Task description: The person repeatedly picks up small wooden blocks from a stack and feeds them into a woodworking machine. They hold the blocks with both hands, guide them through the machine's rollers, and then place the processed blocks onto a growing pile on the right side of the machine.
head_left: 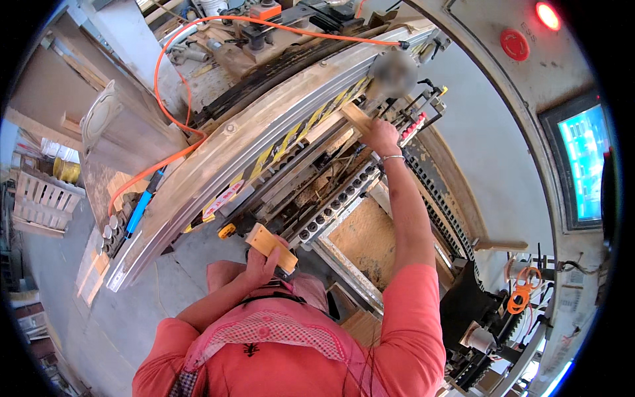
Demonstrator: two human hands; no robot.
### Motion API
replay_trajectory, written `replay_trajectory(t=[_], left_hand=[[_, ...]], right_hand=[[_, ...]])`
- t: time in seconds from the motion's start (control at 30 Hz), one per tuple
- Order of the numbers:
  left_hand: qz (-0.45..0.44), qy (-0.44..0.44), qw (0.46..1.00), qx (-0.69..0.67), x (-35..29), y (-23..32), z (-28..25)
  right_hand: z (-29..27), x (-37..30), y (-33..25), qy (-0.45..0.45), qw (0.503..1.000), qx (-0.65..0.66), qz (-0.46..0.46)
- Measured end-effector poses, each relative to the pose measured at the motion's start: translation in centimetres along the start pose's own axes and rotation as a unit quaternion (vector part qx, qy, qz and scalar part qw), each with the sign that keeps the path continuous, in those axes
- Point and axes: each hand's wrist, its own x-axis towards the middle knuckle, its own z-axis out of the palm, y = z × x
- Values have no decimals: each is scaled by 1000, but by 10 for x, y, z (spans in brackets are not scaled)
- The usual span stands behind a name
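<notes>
My left hand (pixel 262 268) is closed round a short pale wooden block (pixel 262 239), held close to my body at the near edge of the machine. At the far side, my right arm reaches forward over the machine bed. The right hand (pixel 381 137) grips a second wooden piece (pixel 357 118), whose far end lies by the yellow-and-black striped rail (pixel 291 142). My fingertips there are partly hidden by the hand itself. Between the hands runs a row of black round fittings (pixel 337 204) along a pale bar.
A long curved-looking metal rail (pixel 218 159) crosses on the left, with an orange hose (pixel 157 73) over it. A sawdust-covered panel (pixel 367 241) lies below my right arm. At right stand a lit screen (pixel 583 165) and a red stop button (pixel 514 44).
</notes>
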Motion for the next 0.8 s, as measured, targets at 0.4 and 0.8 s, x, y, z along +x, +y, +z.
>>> replay_trajectory(t=[0.4,0.8], left_hand=[[68,-32,995,65,-3,-15,-6],[62,-10,996,67,-3,-15,-4]], right_hand=[[10,7,6,28,999,2,-18],[8,10,2,42,998,-19,-40]])
